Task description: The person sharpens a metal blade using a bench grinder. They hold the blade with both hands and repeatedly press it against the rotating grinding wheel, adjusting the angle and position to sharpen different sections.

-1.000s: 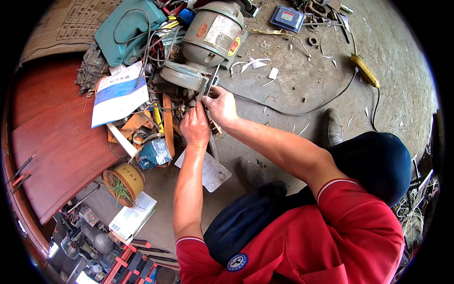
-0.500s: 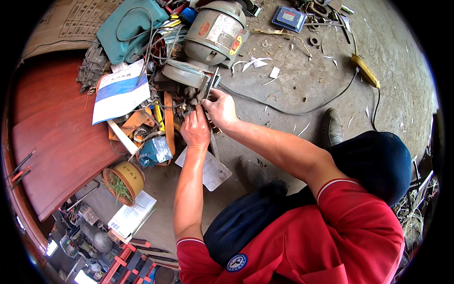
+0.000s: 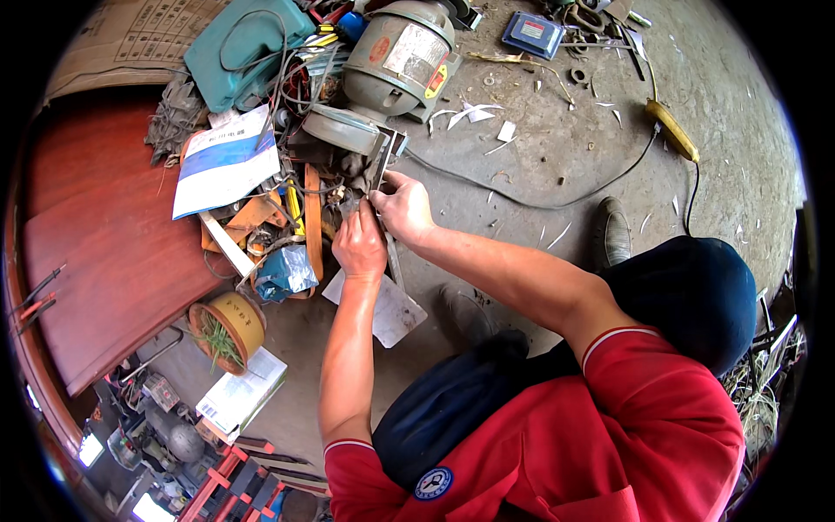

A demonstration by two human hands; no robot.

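Observation:
A grey-green bench grinder [image 3: 396,61] stands ahead of me, its round wheel guard [image 3: 341,130] facing my hands. My left hand [image 3: 360,240] is closed, fingertips pinched at the lower part of a thin grey metal strip [image 3: 381,165]. Close beside it, my right hand [image 3: 404,207] pinches the same strip between thumb and fingers. The strip's upper end points up beside the grinder's guard and tool rest. Whether it touches the wheel I cannot tell. My fingers hide much of the strip.
Left of the grinder lie a teal case [image 3: 243,52], a blue-and-white paper [image 3: 226,165] and jumbled tools. A reddish wooden board [image 3: 113,252] and a potted plant [image 3: 228,331] are at the left. A black cable [image 3: 539,207] crosses the floor to a yellow power strip [image 3: 671,130].
The metal strip's upper end has swung left, closer to the wheel guard. My right hand has shifted slightly down; both hands keep their pinch.

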